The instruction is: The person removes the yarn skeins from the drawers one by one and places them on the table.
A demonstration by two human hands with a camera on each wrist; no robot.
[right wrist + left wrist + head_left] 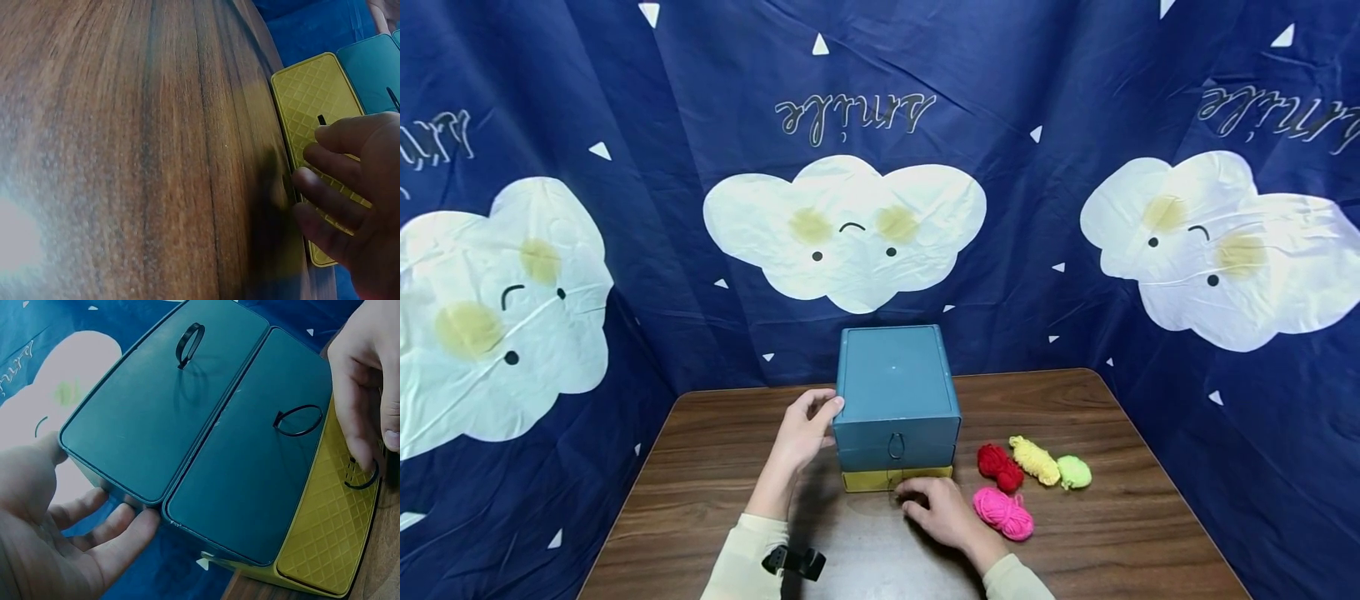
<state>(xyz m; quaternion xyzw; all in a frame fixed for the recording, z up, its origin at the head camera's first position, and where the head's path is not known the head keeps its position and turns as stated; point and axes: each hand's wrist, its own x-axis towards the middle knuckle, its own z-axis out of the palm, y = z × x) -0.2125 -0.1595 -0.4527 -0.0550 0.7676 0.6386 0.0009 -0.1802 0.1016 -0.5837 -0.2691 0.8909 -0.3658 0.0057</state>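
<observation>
A stack of drawer boxes stands on the table, two blue-green drawers above a yellow drawer with a diamond-patterned front. Each front carries a black loop handle, such as the top one. My left hand touches the stack's left side near the top front corner, fingers spread along the edge. Low at the front is my right hand, index fingertip right at the yellow drawer's loop handle. Its thumb stays apart from that finger, and part of the loop is hidden behind the fingertip.
Right of the stack lie small yarn skeins: red, yellow, light green and pink, the pink one close beside my right hand. A blue cloud-printed curtain hangs behind the wooden table.
</observation>
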